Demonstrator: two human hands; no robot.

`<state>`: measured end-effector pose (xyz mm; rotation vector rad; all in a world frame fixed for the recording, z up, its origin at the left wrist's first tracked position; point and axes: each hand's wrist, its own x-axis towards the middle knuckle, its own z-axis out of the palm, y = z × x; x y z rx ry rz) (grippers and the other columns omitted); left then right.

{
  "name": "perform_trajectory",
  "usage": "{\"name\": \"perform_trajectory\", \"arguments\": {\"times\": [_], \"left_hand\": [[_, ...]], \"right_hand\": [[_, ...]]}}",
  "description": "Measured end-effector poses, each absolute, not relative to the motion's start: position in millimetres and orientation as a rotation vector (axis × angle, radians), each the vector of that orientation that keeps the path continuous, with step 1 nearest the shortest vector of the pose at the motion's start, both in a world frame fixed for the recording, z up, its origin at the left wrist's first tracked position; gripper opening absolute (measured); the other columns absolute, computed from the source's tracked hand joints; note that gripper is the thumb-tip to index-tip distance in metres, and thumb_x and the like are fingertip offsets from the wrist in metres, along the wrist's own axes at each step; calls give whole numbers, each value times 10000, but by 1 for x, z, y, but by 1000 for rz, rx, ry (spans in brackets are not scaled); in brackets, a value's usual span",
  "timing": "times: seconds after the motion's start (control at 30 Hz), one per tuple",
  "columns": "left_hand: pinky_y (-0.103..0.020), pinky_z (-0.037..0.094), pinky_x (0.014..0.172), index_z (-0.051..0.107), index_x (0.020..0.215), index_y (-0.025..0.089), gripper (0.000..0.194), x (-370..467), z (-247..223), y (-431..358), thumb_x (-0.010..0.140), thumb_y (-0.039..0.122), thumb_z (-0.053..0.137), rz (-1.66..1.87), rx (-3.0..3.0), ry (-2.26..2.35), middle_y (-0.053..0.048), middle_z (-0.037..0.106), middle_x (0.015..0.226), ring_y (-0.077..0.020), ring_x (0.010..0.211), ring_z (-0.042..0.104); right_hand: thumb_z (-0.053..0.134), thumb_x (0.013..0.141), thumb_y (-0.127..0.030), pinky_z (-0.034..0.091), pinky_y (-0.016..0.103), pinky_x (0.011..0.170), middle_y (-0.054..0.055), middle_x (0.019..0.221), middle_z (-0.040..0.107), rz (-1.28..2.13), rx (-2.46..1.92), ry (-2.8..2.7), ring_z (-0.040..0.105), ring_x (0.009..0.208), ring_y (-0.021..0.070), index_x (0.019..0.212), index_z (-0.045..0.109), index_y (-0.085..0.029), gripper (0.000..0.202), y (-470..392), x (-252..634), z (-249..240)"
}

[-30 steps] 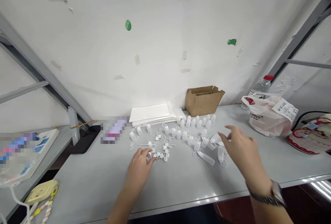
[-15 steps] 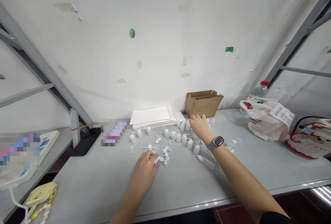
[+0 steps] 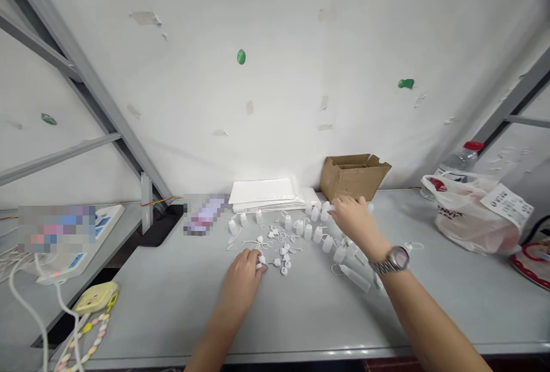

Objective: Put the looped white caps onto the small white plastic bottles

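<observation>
Low over the grey table, my left hand (image 3: pixel 244 274) is closed, with a small white cap (image 3: pixel 262 259) at its thumb and fingertips. Loose white caps with thin loop straps (image 3: pixel 286 251) lie just right of it. My right hand (image 3: pixel 354 218), with a metal-band watch (image 3: pixel 397 258) on its wrist, reaches to the back of the bottle group. Its fingers are closed at a small white bottle (image 3: pixel 327 210), which they partly hide. Several similar small bottles (image 3: pixel 308 231) stand in a curved line between the hands. A longer slim bottle (image 3: pixel 356 278) lies on its side below my right wrist.
A cardboard box (image 3: pixel 354 180) stands behind my right hand, beside a stack of white sheets (image 3: pixel 264 193). At the right are a plastic bag (image 3: pixel 466 217) and a red-capped water bottle (image 3: pixel 462 160). A power strip (image 3: pixel 101 228) and beaded strap (image 3: pixel 101 332) lie left.
The camera view has turned left, shifting the scene rightward. My right hand stays at the back bottles, its wrist rolled somewhat. A cap now shows at my left fingertips.
</observation>
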<state>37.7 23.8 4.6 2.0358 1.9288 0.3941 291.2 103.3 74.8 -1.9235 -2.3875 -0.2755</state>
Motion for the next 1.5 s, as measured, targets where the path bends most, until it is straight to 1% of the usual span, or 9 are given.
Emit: {"name": "perform_trajectory", "arguments": {"times": [0.07, 0.17, 0.23, 0.33, 0.5, 0.63, 0.87, 1.2, 1.5], "left_hand": [[-313, 424, 819, 573, 976, 203, 188, 32, 6, 22, 814, 193, 478, 434, 1980, 1924, -54, 616, 983, -210, 975, 562], [-318, 420, 823, 587, 893, 211, 144, 26, 8, 20, 777, 195, 505, 467, 1886, 1918, -41, 623, 943, -210, 959, 571], [-323, 421, 816, 592, 840, 219, 110, 23, 8, 19, 764, 212, 513, 487, 1856, 1914, -35, 621, 919, -213, 941, 574], [-323, 430, 806, 597, 810, 221, 94, 20, 6, 18, 747, 236, 529, 533, 1829, 1898, -30, 620, 915, -213, 922, 582], [-321, 464, 796, 615, 908, 218, 185, 6, 5, 19, 796, 295, 488, 700, 1730, 1891, -37, 638, 944, -191, 837, 616], [-339, 475, 782, 613, 959, 189, 254, -4, 8, 26, 856, 257, 391, 718, 1770, 2049, -70, 625, 953, -201, 845, 624], [-351, 428, 856, 612, 1065, 196, 274, 17, 11, 54, 829, 159, 478, 608, 1990, 2035, -93, 607, 1042, -247, 1033, 555], [-343, 423, 765, 615, 852, 162, 103, 37, 5, 64, 824, 237, 551, 435, 2019, 2048, -103, 624, 907, -257, 913, 571], [-312, 423, 784, 592, 731, 197, 75, 26, 1, 66, 788, 188, 544, 630, 1861, 1997, -65, 640, 888, -220, 918, 590]], "right_hand": [[420, 922, -188, 381, 416, 846, 182, 1008, 650, -174, -1794, -2419, 586, 976, 290, 1010, 613, -79, 238, 81, 278, 79], [502, 861, -187, 403, 283, 786, 46, 877, 692, 111, -1542, -2575, 621, 819, 187, 921, 646, -185, 156, 46, 251, 66], [514, 813, -128, 403, 278, 780, 27, 846, 691, 280, -1442, -2626, 618, 781, 177, 875, 658, -185, 167, 29, 236, 49], [504, 768, -73, 402, 312, 789, 59, 879, 673, 574, -1431, -2524, 599, 807, 204, 923, 651, -157, 229, 16, 222, 25], [533, 785, -112, 415, 308, 781, 37, 852, 636, 862, -1418, -2341, 572, 814, 199, 857, 640, -183, 148, 12, 220, 10], [547, 818, -142, 422, 340, 786, 42, 863, 627, 873, -1473, -2286, 557, 816, 214, 915, 642, -194, 145, 8, 222, 15], [552, 846, -170, 442, 367, 767, 43, 870, 626, 794, -1413, -2359, 540, 794, 225, 916, 631, -204, 111, 1, 223, 16], [576, 829, -155, 460, 362, 741, 40, 836, 639, 714, -1346, -2397, 565, 780, 224, 902, 631, -204, 104, -1, 224, 17], [562, 853, -236, 463, 357, 720, 43, 827, 617, 759, -1346, -2317, 560, 766, 219, 844, 621, -204, 68, -2, 226, 18]]}}
